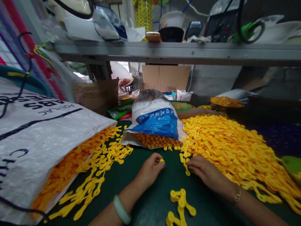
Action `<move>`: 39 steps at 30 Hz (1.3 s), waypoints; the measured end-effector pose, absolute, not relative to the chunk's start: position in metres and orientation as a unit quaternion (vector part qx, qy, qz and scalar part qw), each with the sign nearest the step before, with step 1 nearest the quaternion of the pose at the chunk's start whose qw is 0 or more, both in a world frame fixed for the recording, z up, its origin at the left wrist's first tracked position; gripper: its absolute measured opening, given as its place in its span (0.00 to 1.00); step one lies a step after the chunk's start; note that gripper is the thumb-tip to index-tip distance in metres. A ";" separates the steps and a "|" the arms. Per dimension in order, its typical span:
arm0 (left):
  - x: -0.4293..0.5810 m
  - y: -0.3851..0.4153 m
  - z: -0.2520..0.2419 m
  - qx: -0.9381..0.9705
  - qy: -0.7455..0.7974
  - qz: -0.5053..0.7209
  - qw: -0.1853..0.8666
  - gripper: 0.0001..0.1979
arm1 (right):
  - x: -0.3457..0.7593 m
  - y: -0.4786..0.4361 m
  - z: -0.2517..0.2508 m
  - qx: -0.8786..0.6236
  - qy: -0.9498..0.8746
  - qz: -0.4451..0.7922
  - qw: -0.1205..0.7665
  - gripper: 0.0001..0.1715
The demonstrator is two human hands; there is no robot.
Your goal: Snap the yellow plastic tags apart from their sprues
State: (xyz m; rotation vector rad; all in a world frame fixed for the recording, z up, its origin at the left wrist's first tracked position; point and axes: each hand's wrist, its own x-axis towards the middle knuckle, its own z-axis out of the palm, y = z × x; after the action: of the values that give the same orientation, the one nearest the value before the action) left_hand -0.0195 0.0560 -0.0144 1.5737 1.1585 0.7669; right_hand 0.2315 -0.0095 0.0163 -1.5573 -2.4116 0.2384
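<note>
Pinching a yellow plastic link point(161, 160), the left grip point(151, 169) sits clamped; the open right grip point(207, 171) lies just right of a near-far yellow strand point(185, 164)

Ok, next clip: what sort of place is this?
Probably a small workshop doing plastic-parts piecework: yellow plastic parts lie heaped on a green workbench, a woven sack spills more, and a metal shelf above holds clutter.
</note>
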 end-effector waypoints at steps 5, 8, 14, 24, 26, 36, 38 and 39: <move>-0.006 0.030 -0.020 0.581 0.451 0.324 0.595 0.15 | 0.236 -0.013 0.020 -0.517 -0.848 0.054 0.105 0.13; 0.003 0.014 -0.024 0.574 0.402 0.284 0.654 0.13 | 0.226 -0.013 0.015 -0.501 -0.861 0.032 0.084 0.12; 0.001 0.008 -0.025 0.529 0.339 0.241 0.740 0.12 | 0.212 -0.005 -0.001 -0.483 -0.874 0.003 0.061 0.08; -0.007 0.018 -0.024 0.419 0.364 0.356 0.752 0.16 | 0.225 0.007 0.017 -0.469 -0.882 0.004 0.054 0.14; -0.005 0.016 -0.023 0.425 0.369 0.356 0.746 0.16 | 0.228 0.008 0.017 -0.468 -0.882 0.012 0.052 0.13; -0.006 0.015 -0.027 0.408 0.346 0.378 0.755 0.16 | 0.204 0.014 0.020 -0.489 -0.846 0.092 0.194 0.05; -0.006 0.014 -0.025 0.395 0.333 0.392 0.761 0.15 | 0.197 0.010 0.020 -0.508 -0.816 0.120 0.249 0.05; -0.005 0.014 -0.024 0.388 0.325 0.398 0.765 0.15 | 0.193 0.008 0.019 -0.518 -0.799 0.137 0.272 0.06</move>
State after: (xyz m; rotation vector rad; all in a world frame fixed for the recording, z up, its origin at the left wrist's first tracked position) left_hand -0.0054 0.0136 -0.0240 0.8434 0.7072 0.8656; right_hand 0.1930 0.0076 0.0187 -1.3942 -2.1519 0.3678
